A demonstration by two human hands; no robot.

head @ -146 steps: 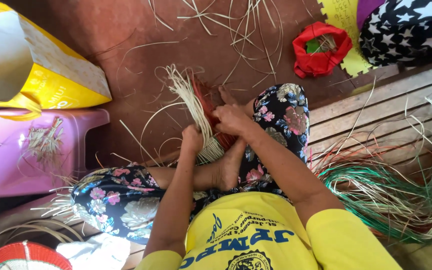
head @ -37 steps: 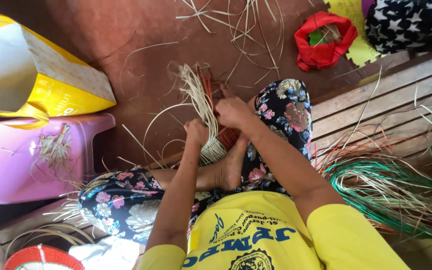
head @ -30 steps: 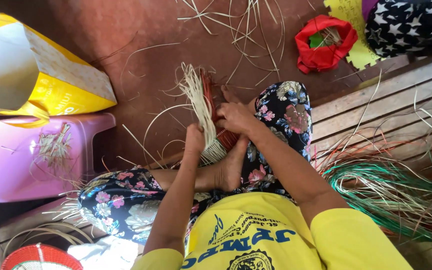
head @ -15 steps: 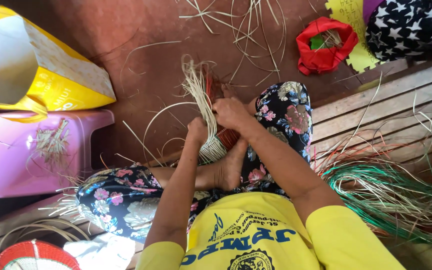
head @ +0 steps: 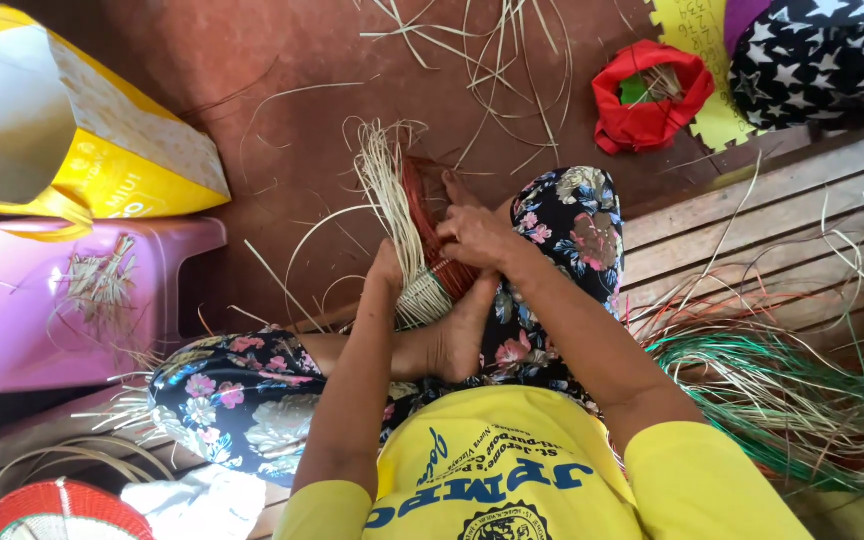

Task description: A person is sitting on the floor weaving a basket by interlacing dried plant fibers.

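The half-woven basket piece [head: 422, 245] of pale and red straw rests against the person's bare foot [head: 462, 335] on the red floor [head: 282, 60]. The left hand [head: 387, 272] grips its pale strands just left of the foot. The right hand [head: 472, 235] pinches the red weave just above the foot.

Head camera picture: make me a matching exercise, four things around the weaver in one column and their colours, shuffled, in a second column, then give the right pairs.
Things:
1. Paper bag
2. Plastic stool
3. Cloth pouch
4. Bundle of strips on the wooden slats

Colours:
A. Red
B. Green
C. Yellow
D. Pink

Pairs: 1-C, 2-D, 3-A, 4-B
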